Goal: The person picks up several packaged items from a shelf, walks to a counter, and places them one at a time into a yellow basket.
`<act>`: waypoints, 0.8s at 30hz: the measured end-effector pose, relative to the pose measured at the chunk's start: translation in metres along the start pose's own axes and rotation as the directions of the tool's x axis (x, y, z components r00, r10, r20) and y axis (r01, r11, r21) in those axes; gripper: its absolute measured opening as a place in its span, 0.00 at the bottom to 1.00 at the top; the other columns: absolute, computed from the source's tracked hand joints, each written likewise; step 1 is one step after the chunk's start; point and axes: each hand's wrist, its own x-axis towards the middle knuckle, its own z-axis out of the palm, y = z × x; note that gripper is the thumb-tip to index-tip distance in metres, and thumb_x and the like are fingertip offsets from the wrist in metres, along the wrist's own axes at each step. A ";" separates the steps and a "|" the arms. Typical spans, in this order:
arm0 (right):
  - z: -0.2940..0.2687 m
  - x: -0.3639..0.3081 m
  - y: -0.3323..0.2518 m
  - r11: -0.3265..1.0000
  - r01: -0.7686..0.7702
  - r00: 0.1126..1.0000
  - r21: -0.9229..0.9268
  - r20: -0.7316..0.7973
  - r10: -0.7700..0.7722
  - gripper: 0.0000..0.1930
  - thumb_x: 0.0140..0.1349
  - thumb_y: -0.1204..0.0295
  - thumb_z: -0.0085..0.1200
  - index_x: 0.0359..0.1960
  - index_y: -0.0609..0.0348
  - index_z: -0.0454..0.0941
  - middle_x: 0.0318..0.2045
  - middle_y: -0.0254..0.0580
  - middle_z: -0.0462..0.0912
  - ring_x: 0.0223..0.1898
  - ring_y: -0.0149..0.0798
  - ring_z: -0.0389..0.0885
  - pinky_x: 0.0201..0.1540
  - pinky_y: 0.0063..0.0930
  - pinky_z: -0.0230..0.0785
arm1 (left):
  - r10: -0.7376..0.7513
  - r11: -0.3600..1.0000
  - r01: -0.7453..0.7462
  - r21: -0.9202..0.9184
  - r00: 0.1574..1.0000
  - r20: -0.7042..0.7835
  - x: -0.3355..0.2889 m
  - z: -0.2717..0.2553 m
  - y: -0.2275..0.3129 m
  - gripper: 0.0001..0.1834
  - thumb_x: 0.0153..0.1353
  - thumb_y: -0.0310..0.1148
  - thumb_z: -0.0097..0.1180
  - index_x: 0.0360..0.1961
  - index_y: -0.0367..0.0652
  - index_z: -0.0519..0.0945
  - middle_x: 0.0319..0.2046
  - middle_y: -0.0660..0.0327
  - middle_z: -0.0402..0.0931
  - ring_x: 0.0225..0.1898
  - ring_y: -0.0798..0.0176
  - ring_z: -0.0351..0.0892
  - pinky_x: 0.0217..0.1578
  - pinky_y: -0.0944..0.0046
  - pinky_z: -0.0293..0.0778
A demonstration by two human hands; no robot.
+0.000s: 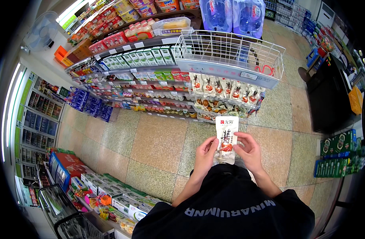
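White food pouch (226, 140) just right of centre, below mid-frame. Left hand (205, 156) and right hand (249, 151) clamped on opposite edges, probably keeping its front flat. Similar pouches (226, 88) above, facing outward, presumably for display.

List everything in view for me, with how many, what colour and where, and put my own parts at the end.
White packet: one, white with red and black print, between both grips
Wire basket: one, white, upper centre right
Similar packets: at least six, white, below that basket
Shelf unit: one, grey tiers, mixed goods too small to count
Bottle packs: two, blue, top centre
Fan: one, white, upper left
Green cartons: several, right
Black cabinet: one, right
Yellow basket: one, far right
Floor tiles: many, tan and greenish, centre
Black top: one, lower centre
Left grip: one, bare, packet's left edge
Right grip: one, bare, packet's right edge
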 end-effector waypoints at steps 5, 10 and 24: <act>0.009 0.001 -0.010 1.000 0.006 1.000 0.011 0.002 -0.006 0.22 0.60 0.87 0.54 0.56 0.68 0.68 0.53 0.46 0.74 0.55 0.35 0.73 0.57 0.29 0.70 | 0.019 0.999 -0.020 0.047 1.000 0.011 0.001 -0.002 0.000 0.15 0.69 0.31 0.52 0.50 0.29 0.76 0.42 0.59 0.80 0.42 0.73 0.77 0.44 0.72 0.72; 0.008 0.000 -0.009 1.000 -0.009 1.000 -0.006 -0.006 0.009 0.22 0.59 0.87 0.54 0.57 0.68 0.67 0.52 0.47 0.75 0.55 0.36 0.74 0.56 0.29 0.70 | 0.017 1.000 -0.018 0.017 1.000 0.026 -0.001 -0.004 -0.003 0.15 0.69 0.30 0.51 0.51 0.29 0.76 0.43 0.58 0.80 0.43 0.72 0.77 0.45 0.72 0.72; 0.013 -0.004 -0.012 0.999 -0.033 0.999 0.025 0.008 0.033 0.22 0.58 0.87 0.55 0.55 0.65 0.68 0.53 0.40 0.72 0.55 0.34 0.72 0.58 0.31 0.68 | -0.237 0.890 0.364 -0.275 0.884 0.403 -0.004 -0.013 -0.013 0.25 0.72 0.36 0.43 0.66 0.37 0.61 0.58 0.56 0.69 0.58 0.65 0.70 0.57 0.62 0.69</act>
